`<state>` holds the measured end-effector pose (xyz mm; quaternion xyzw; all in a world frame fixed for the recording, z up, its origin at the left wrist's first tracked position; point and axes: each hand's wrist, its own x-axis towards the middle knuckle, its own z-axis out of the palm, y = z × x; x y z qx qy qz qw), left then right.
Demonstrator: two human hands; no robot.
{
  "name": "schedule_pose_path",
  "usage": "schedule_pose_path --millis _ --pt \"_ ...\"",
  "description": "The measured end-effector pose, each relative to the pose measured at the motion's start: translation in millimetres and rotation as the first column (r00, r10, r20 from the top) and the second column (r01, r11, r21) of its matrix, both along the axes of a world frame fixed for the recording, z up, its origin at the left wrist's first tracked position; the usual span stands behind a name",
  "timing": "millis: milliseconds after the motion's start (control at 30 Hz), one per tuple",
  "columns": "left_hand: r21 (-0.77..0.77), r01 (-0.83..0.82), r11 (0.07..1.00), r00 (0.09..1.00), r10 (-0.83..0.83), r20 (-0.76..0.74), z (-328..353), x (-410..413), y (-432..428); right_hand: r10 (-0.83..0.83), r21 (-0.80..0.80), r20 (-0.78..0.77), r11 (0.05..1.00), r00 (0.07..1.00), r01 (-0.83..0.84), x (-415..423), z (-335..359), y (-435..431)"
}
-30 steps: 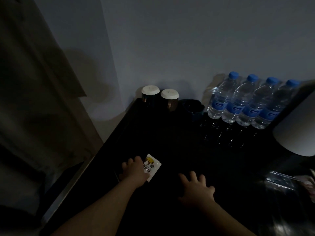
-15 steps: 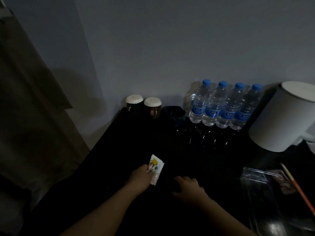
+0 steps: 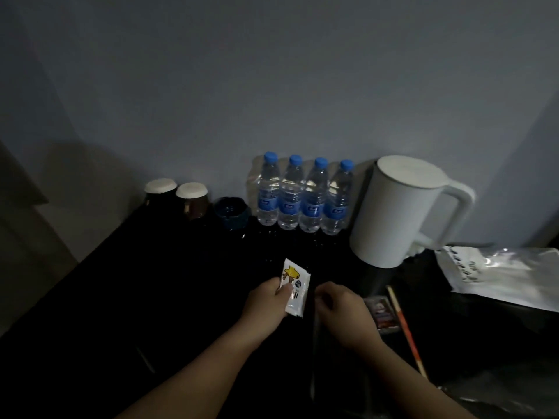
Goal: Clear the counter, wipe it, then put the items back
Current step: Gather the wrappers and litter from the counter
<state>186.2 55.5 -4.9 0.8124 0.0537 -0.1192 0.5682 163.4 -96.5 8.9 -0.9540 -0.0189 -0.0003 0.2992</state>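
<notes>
The black counter is dim. My left hand pinches a small white sachet with a yellow print and holds it just above the counter. My right hand is beside it with its fingers curled, at the far left corner of a clear plastic tray that holds small packets. The dark hides whether it grips the tray's edge. Along the wall stand two dark cups with white lids, a dark blue ashtray, several water bottles and a white kettle.
A thin wooden stick with a red band lies over the tray to the right of my right hand. A white plastic bag lies at the far right. The counter's left edge runs diagonally beside a pale wall.
My left hand has lifted the sachet off the counter and carried it right. My right hand went from flat to curled by the tray. The view swung right, showing the kettle and bag.
</notes>
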Motion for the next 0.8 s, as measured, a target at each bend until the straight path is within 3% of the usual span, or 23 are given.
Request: schedule_pose_path --millis 267,467,567,800 --pt "-0.011 -0.048 0.999 0.999 0.048 0.017 -1 -9 -74 -0.186 -0.005 -0.097 0.982 0.978 0.186 -9 -29 -107" --pt "0.075 -0.056 0.996 0.998 0.054 0.026 1 -6 -93 -0.132 -0.081 -0.230 0.990 0.964 0.117 -6 -45 -136" --pt "0.150 -0.073 0.986 0.997 0.070 0.026 0 1 -99 -0.125 -0.077 -0.229 0.991 0.965 0.110 2 -51 -137" --pt "0.166 -0.096 0.981 0.995 0.099 -0.010 -2 17 -101 -0.045 -0.179 -0.271 0.984 0.961 -0.004 25 -62 -125"
